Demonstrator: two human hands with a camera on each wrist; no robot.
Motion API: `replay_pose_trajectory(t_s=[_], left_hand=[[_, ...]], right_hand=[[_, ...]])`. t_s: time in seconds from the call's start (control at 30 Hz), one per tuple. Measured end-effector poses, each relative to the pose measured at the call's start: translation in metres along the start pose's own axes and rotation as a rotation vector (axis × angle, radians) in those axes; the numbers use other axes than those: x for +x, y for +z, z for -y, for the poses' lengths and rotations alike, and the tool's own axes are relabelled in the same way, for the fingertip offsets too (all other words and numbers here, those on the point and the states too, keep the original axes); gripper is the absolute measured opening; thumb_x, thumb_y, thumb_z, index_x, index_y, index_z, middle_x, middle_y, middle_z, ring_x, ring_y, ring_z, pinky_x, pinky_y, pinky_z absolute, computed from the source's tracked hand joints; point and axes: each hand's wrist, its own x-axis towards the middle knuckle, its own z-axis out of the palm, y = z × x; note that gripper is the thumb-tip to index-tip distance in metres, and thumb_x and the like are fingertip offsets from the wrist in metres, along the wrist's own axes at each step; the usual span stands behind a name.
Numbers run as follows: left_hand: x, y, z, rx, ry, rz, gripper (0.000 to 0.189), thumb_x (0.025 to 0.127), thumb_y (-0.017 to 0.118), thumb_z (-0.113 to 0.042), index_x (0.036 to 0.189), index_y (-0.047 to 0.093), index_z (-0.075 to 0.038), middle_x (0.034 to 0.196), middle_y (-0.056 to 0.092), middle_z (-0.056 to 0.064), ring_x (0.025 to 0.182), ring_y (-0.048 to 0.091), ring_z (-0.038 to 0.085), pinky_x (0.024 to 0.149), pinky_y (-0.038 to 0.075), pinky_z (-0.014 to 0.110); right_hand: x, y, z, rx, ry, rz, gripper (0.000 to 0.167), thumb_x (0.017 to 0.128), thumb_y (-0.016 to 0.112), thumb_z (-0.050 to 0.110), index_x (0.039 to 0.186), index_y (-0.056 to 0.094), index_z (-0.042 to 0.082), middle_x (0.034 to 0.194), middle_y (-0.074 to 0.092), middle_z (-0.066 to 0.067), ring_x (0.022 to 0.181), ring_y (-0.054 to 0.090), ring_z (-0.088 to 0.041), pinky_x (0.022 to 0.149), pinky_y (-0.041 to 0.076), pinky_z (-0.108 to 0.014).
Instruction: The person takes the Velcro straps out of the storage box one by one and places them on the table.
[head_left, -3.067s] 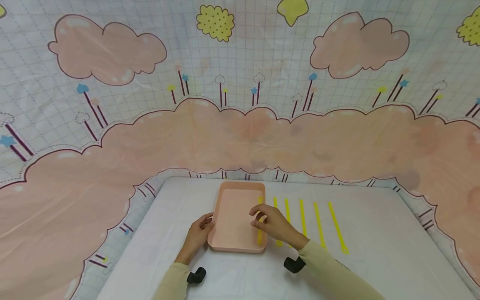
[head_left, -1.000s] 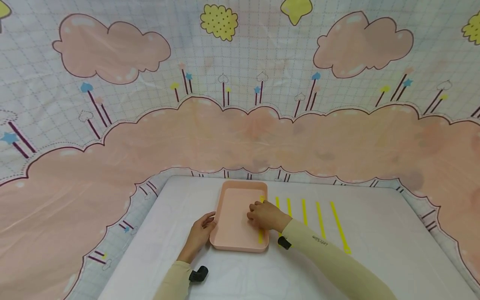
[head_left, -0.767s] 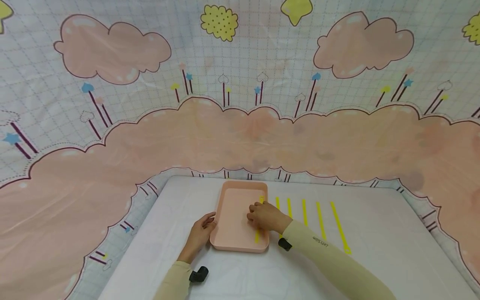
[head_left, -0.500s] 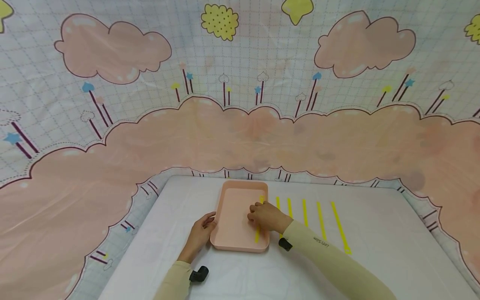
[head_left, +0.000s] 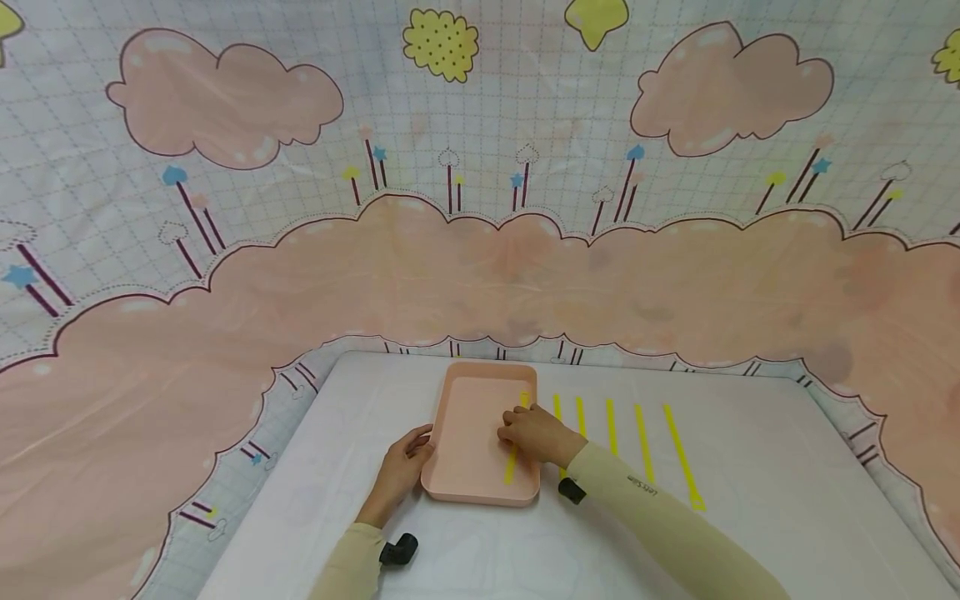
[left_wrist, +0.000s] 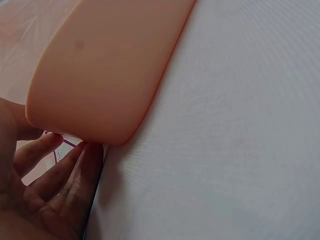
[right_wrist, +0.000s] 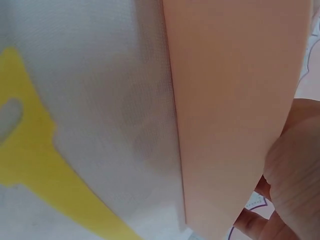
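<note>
In the head view a shallow pink tray [head_left: 468,492] lies on the white table. My left hand [head_left: 400,468] holds its left edge, thumb at the rim; the left wrist view shows fingertips [left_wrist: 92,150] against the tray's outer wall [left_wrist: 115,90]. My right hand [head_left: 538,432] is over the tray's right side, its curled fingers on a thin flat yellow strip [head_left: 510,471] lying inside. The strip's middle is hidden under that hand, and its near end slants left. In the right wrist view the hand [right_wrist: 295,170] reaches over the tray's wall [right_wrist: 230,110].
Several more yellow strips [head_left: 678,450] lie in a row on the table [head_left: 765,467], right of the tray; the right forearm covers parts of them. One strip [right_wrist: 30,135] close up shows a wider end with a slot. A cloud-patterned cloth [head_left: 480,275] hangs behind.
My right hand came down from loosely open above the tray onto the yellow strip. The strip's near end has since swung left. The left hand has stayed at the tray's edge.
</note>
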Motion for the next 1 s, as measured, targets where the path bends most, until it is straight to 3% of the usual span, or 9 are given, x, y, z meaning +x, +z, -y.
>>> replay_pose_trajectory(t_s=[0.53,1.0], left_hand=[[-0.001,0.0015,-0.0005,0.005,-0.002,-0.008,0.037,0.095,0.061,-0.011,0.132,0.061,-0.005,0.118,0.068,0.021,0.106,0.066,0.029,0.088,0.052,0.031],[-0.0004,0.0014,0.0027,0.013,0.002,-0.002,0.038,0.096,0.062,-0.013,0.132,0.06,-0.005,0.118,0.068,0.021,0.106,0.066,0.028,0.088,0.053,0.031]], right_hand=[[-0.0018,0.0048,-0.002,0.042,-0.007,-0.017,0.015,0.092,0.067,0.017,0.104,0.069,0.026,0.096,0.059,0.005,0.092,0.053,-0.013,0.078,0.041,-0.026],[-0.0059,0.0061,0.0012,0.004,-0.102,-0.226,0.007,0.097,0.06,0.029,0.094,0.063,0.022,0.091,0.056,0.004,0.087,0.052,-0.013,0.075,0.041,-0.026]])
